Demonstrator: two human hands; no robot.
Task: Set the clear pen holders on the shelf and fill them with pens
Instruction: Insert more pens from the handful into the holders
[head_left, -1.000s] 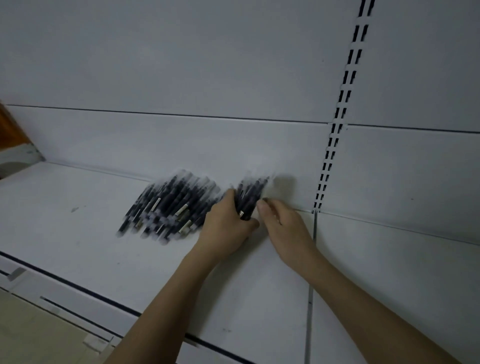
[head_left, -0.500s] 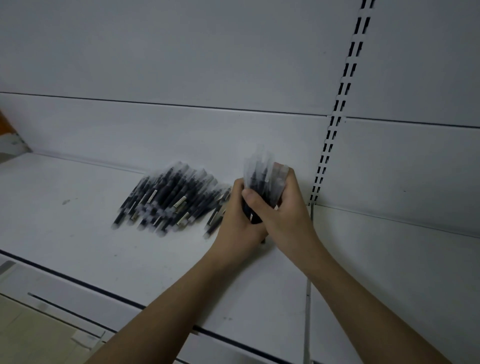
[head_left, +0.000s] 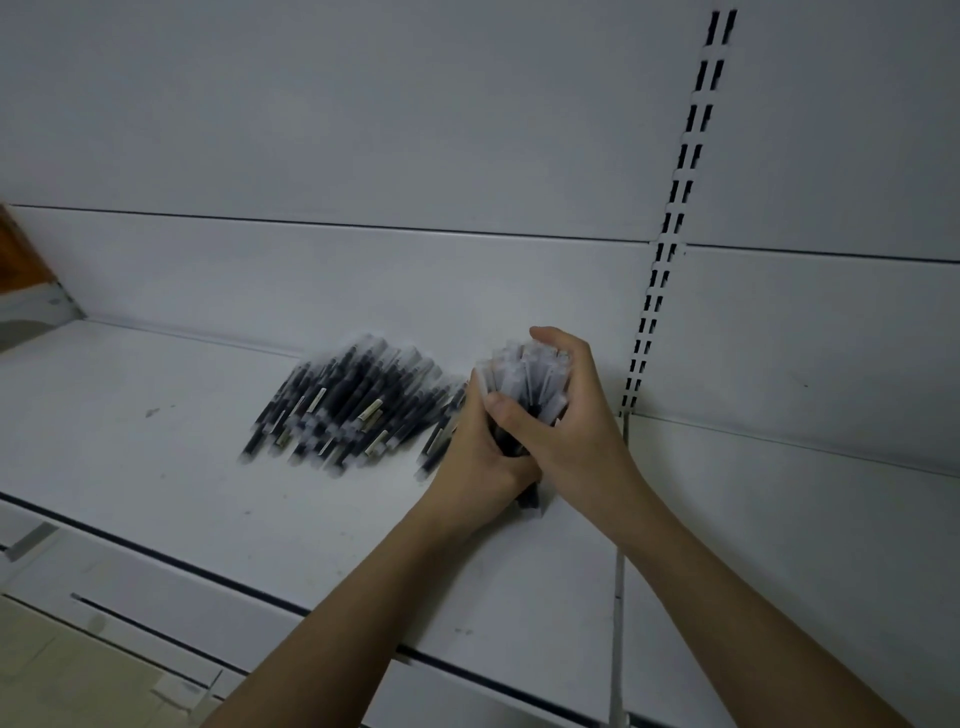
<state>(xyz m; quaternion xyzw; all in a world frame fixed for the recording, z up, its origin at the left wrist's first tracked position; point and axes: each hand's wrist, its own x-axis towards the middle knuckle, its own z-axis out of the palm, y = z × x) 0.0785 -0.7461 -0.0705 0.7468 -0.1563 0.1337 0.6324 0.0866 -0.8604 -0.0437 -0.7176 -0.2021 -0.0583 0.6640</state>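
A bundle of pens (head_left: 524, 384) is being gripped upright by the left hand (head_left: 480, 457) and right hand (head_left: 569, 415), fingers curled round it, while the loose pile (head_left: 343, 405) is being left on the shelf (head_left: 156, 467); no holder visible, filling judged barely started.

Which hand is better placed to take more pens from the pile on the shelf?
Probably the left hand: it is next to the loose pen pile. The right hand is on the far side, wrapped around the pen bundle.
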